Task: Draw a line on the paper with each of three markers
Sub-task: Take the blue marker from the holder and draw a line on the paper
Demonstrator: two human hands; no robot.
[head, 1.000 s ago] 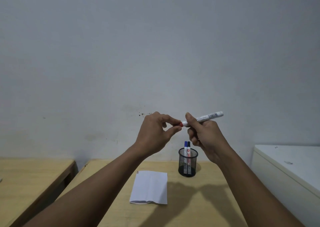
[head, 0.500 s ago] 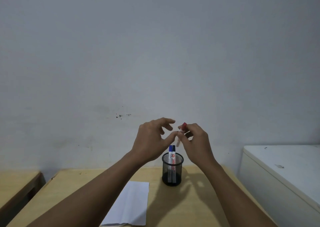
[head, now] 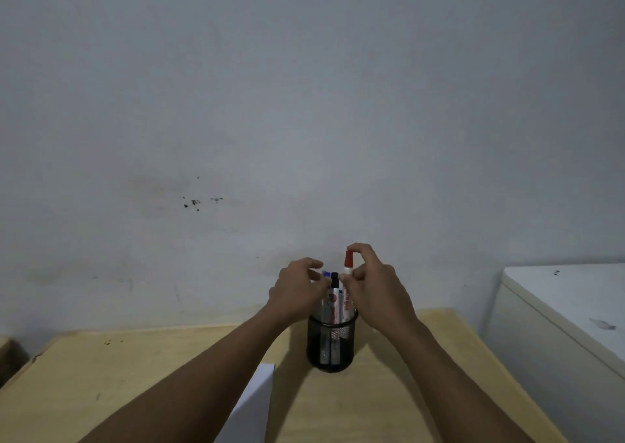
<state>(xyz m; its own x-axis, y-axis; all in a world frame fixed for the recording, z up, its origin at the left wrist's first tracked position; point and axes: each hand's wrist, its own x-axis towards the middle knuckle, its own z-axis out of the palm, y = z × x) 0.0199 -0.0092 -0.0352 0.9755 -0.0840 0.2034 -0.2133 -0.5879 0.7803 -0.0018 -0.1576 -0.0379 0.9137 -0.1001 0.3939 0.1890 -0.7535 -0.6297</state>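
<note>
A black mesh cup (head: 332,348) stands on the wooden table (head: 389,385) near the wall. A blue-capped marker (head: 326,275) and a black-capped marker (head: 334,279) stand in it. My right hand (head: 375,290) pinches the red-capped marker (head: 348,265) upright, its lower end inside the cup. My left hand (head: 296,290) hovers at the cup's left with thumb and forefinger on either side of the blue cap; whether they touch it is unclear. The white paper (head: 255,405) lies front left of the cup, partly hidden by my left forearm.
A white cabinet (head: 561,304) stands close to the table's right side. The grey wall rises right behind the cup. A second wooden surface (head: 8,354) shows at the far left edge.
The red marker, held level before my chest, has been capped, turned upright and lowered into the cup. Both hands came down to the cup, and the left hand let go of the cap.
</note>
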